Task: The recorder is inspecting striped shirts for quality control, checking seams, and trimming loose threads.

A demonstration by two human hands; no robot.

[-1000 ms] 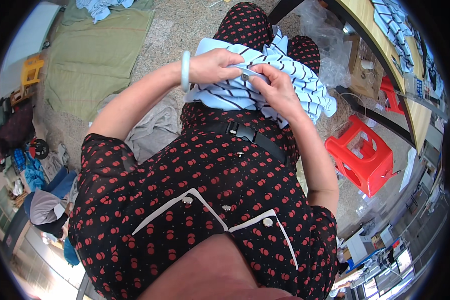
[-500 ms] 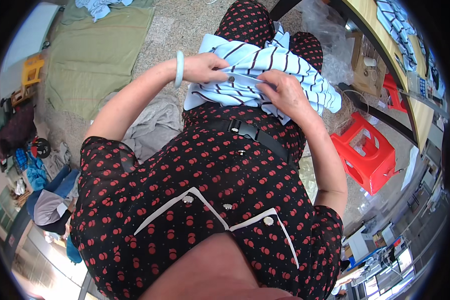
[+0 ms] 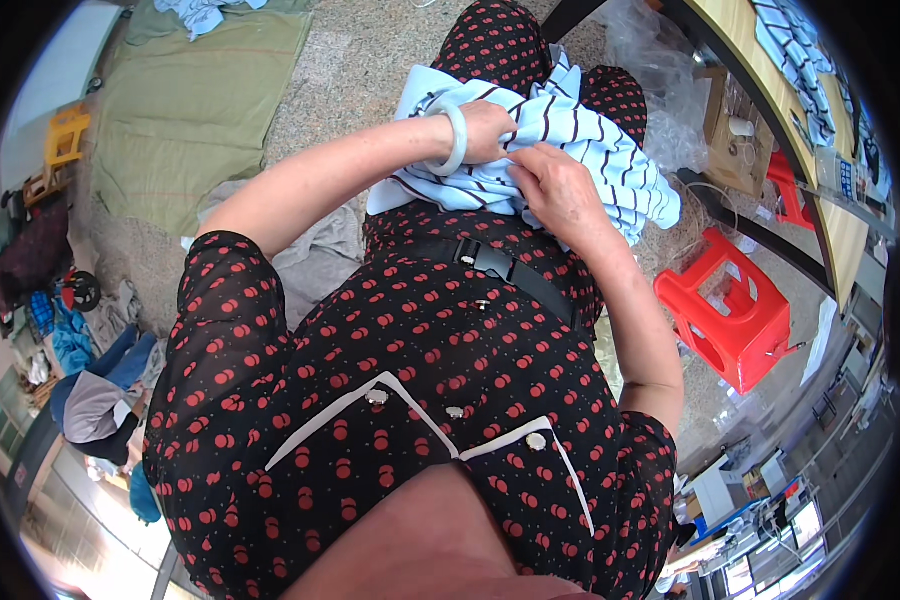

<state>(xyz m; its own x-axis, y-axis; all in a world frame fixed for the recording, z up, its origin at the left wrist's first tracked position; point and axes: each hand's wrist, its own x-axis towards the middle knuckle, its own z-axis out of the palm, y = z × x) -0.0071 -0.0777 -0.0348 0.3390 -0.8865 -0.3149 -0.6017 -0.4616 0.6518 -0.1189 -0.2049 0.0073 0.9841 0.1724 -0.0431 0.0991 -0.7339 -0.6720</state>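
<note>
A light blue shirt with dark stripes lies bunched across my lap. My left hand, a pale bangle round its wrist, is closed over the cloth, fingertips pinching it near the middle of the shirt. Close beside it on the right, my right hand grips the same cloth between thumb and bent fingers. The fingertips of both hands nearly meet. The small part of cloth between them is mostly hidden by the fingers.
A red plastic stool stands on the floor to my right. Beyond it is a wooden-topped table with striped cloth on it. Clear plastic wrap and a cardboard box lie beneath. Green cloth covers floor on the left.
My left hand has moved right along the shirt, up to my right hand. The button that showed between the hands is now covered. My right hand has barely shifted.
</note>
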